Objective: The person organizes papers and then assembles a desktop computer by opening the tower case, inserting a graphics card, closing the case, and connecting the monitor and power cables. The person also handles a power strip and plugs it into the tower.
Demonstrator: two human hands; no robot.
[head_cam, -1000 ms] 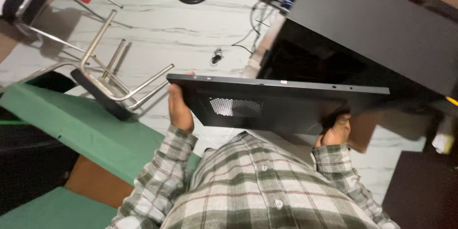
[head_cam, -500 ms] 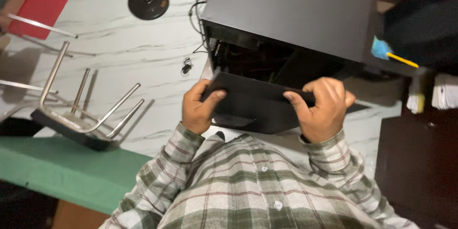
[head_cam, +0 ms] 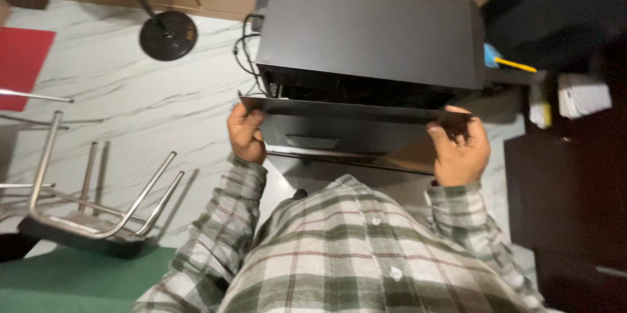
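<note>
I hold a flat black metal side panel (head_cam: 346, 131) level in front of my chest. My left hand (head_cam: 245, 134) grips its left end and my right hand (head_cam: 460, 150) grips its right end. Just beyond the panel stands a black computer case (head_cam: 372, 32) on the marble floor, its near side open and dark inside. Black cables (head_cam: 247, 52) hang at the case's left side. My plaid shirt fills the bottom of the view.
An overturned metal-legged stool (head_cam: 91, 215) lies at the left on the marble floor (head_cam: 117, 110). A round black stand base (head_cam: 168, 35) sits beyond it. A green surface (head_cam: 78, 283) lies at bottom left, dark furniture (head_cam: 568, 221) at the right, a blue-and-yellow tool (head_cam: 506, 62) beside the case.
The panel went from tilted close to my chest to level against the case's open side. My hands slid out to its two ends. The view shifted toward the case.
</note>
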